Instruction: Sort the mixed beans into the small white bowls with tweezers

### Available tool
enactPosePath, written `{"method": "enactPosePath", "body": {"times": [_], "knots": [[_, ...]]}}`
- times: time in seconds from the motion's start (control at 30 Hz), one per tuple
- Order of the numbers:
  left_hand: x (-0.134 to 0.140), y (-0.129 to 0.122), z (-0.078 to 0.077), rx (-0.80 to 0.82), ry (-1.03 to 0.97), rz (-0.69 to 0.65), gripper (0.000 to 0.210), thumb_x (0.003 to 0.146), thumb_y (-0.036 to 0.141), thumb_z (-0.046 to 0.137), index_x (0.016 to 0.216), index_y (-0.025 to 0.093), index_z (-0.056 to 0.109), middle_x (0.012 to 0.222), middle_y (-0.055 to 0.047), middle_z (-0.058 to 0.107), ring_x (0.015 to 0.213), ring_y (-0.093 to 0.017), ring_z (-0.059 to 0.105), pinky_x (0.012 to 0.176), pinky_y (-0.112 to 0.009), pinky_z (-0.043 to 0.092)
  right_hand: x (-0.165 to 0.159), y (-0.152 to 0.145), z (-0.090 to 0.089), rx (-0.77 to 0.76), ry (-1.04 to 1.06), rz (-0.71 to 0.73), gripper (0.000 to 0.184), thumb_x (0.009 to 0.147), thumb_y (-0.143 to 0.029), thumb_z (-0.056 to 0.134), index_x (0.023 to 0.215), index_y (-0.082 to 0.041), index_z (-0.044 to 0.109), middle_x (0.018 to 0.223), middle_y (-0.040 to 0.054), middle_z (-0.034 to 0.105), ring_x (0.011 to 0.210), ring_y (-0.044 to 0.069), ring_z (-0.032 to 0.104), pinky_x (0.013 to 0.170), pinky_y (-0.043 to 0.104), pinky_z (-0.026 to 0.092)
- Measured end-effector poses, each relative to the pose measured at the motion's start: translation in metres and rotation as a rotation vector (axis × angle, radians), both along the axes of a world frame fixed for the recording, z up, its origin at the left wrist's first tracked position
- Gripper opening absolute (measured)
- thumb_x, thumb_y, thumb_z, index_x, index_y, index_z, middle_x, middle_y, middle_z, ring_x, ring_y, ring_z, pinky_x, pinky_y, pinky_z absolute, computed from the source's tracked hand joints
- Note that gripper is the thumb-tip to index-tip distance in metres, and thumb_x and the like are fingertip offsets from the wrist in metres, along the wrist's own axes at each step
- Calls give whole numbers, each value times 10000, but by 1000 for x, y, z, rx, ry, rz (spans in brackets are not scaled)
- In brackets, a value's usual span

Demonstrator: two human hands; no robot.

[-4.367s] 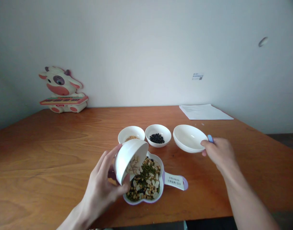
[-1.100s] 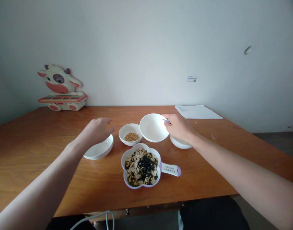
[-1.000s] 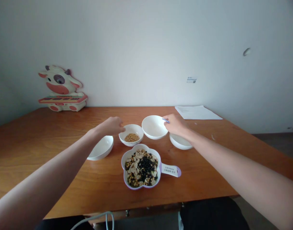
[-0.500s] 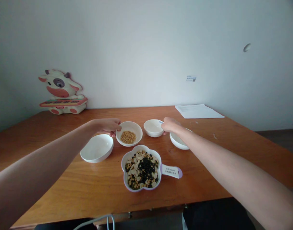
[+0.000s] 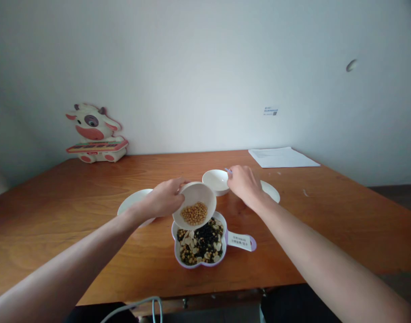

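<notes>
My left hand (image 5: 173, 195) grips the rim of a white bowl (image 5: 208, 197) that holds yellow soybeans (image 5: 194, 213). This bowl is lifted and tilted toward me over the back edge of a flower-shaped white dish with a lilac rim (image 5: 174, 240). Inside the dish lie black beans, pale flat slices and yellow beans; its labelled handle (image 5: 241, 241) points right. My right hand (image 5: 243, 179) is closed beside another white bowl (image 5: 215, 180). A small lavender end (image 5: 228, 170) pokes out at its fingertips; the rest is hidden.
A white bowl (image 5: 134, 200) stands at left, partly behind my left arm. Another white bowl (image 5: 271, 190) is partly hidden by my right wrist. A cow-shaped toy keyboard (image 5: 96, 134) and paper sheets (image 5: 282, 158) sit near the wall. A cable (image 5: 134, 305) hangs at the table's front edge.
My left hand has brought the soybean bowl right and toward me, tilting it over the flower-shaped dish. My right hand has shifted slightly right, staying beside the white bowl.
</notes>
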State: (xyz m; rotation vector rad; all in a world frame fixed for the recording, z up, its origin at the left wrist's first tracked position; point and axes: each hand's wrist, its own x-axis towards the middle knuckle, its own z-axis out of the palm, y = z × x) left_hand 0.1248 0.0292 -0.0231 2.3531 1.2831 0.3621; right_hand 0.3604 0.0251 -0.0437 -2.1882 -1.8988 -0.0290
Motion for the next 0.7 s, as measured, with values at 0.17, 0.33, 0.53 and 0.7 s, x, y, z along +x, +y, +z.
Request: {"method": "enactPosePath", "body": {"times": [0.17,0.33,0.53,0.7], "knots": [[1,-18,-11,214,11,60,484,736,139,498,1197,218,620,1070,-77,664,993,-253,620,873,-374,473,-5,-54,-5,368,151,308,275,973,-180,363,1057,-145,623,829,72,707,770,175,669,708,288,493],[2,-34,-17,310,-34,40,392,806,204,536,1183,254,629,1048,-59,646,946,-229,630,831,-348,508,-33,-80,-24,428,225,846,380,858,20,365,1112,-130,605,1027,114,681,982,204,633,828,339,550],[4,-45,-19,326,-77,90,487,749,167,573,1231,231,607,1082,-77,637,955,-236,629,850,-353,526,-59,-73,-37,288,0,882,330,923,-29,410,1193,-44,600,1188,215,621,1119,296,592,995,483,501],[2,-43,-23,362,-101,114,475,744,209,635,1218,215,614,1092,-80,636,944,-233,632,849,-359,536,-57,-76,-46,171,64,937,332,889,4,458,1170,-62,622,1204,190,639,1179,275,577,1045,453,470]]}}
